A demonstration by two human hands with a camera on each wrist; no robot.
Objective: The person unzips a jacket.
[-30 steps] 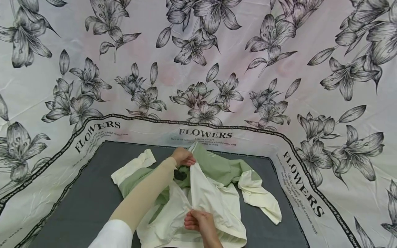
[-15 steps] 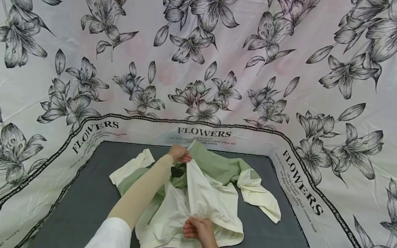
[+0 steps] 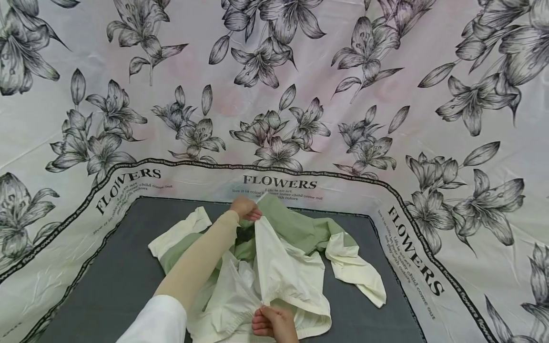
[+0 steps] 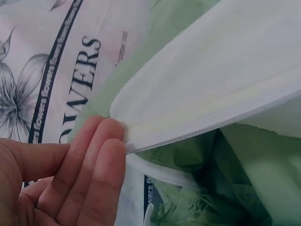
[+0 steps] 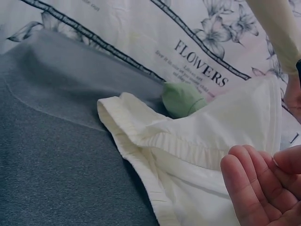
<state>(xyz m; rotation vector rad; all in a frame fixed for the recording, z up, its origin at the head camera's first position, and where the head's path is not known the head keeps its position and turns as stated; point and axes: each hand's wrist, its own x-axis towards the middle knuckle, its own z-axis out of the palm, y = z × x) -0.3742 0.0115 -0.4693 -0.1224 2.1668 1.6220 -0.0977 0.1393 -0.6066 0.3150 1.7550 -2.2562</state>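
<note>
A white and light green zip-up jacket (image 3: 296,278) lies spread out, its sleeves out to both sides. At its far end my left hand (image 3: 246,208) pinches the top of the white front edge. In the left wrist view the zipper teeth (image 4: 211,131) run along that edge from the fingertips. My right hand (image 3: 275,325) pinches the same edge near the gathered hem (image 5: 188,147), closest to me. Between both hands the edge is raised and stretched, with green fabric (image 4: 254,162) below it. My left forearm covers part of the jacket's left side.
Under the jacket is a dark grey surface (image 3: 98,286), bordered by a white cloth (image 3: 197,183) with FLOWERS lettering. Behind rises a floral-printed cloth (image 3: 188,62). The right sleeve (image 3: 360,274) lies bent toward the near right.
My left hand has moved slightly away from me and my right hand slightly nearer, so the held edge spans a longer line. The head view has shifted a little.
</note>
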